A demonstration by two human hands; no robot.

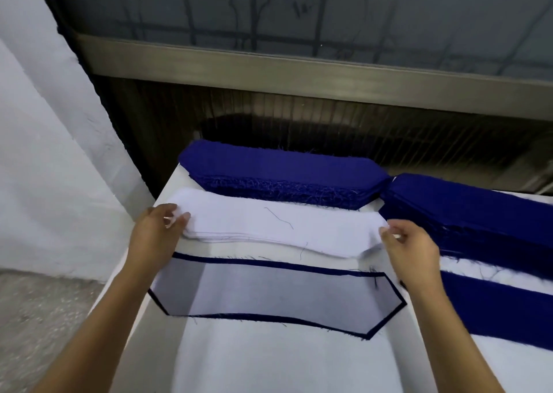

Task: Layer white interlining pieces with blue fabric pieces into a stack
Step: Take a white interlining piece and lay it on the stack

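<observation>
Pinched with the left grip (161,228) at the left end of the pile of white elongated interlining pieces (269,228), with thumb and forefinger closed on the topmost edge. Pinched likewise with the right grip (410,246) at the right end of that same pile, with fingers curled and thumb against forefinger over the top layer. Could not tell how many layers were caught at either end.

Found the white pile lying across the middle of the white cloth-covered desk (269,362), with a few loose dark threads on top. Saw just beyond it, on the far side, a thick stack of dark blue fabric pieces with frayed edges (278,180), close alongside. Noted a second stack of dark blue fabric pieces (466,210) at the far right, with its left tip close against the right tip of the first. Found just near of the white pile, between both forearms, a layered stack (275,291): sheer white interlining on top of a blue piece of the same pointed-end shape, with a thin blue border showing all round. Saw a long dark blue fabric strip (493,309) lying on the desk at the near right. Noted a white wall (45,123) at the left and a grey metal window sill (299,63) across the far side.
</observation>
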